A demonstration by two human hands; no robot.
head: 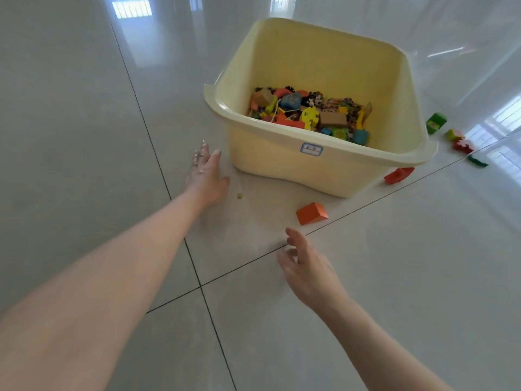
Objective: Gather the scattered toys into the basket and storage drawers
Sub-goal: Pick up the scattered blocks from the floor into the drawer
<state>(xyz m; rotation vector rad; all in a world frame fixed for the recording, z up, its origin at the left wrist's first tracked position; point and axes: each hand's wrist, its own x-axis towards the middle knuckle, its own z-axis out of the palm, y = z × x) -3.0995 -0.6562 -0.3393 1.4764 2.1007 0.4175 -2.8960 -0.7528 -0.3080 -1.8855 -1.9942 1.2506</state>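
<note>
From the head view we look down on a floor point(84, 136) of large, glossy, pale grey tiles, cut by thin dark grout lines point(197, 277) that cross in the lower middle of the frame. The tiles mirror bright barred windows: one reflection point(132, 8) sits at the upper left, another at the top centre, more along the right edge.

In the upper centre stands the pale yellow plastic basket point(282, 165), resting on the floor and seen at a slant. A small blue-edged label point(311, 149) is stuck on its near wall. Its bottom is covered with a mixed heap of coloured toys point(310, 114): blocks, puzzle pieces, a yellow figure, a blue piece.

Our left hand point(207, 172) reaches out at centre left, fingers straight and spread, just beside the basket's near-left corner; it holds nothing. We cannot tell whether it touches the floor. Our right hand point(306, 263) hovers at lower centre, fingers loose and apart, empty.

An orange block point(311, 213) lies on the floor between the right hand and the basket, apart from both. A red-orange piece point(399, 174) lies just beside the basket's near-right corner. Further to the right edge lie a green block point(435, 122), a small yellow-green block point(454, 134), a red puzzle piece point(462, 146) and a green piece point(477, 161). A tiny yellowish speck point(239, 196) lies near the left hand.
</note>
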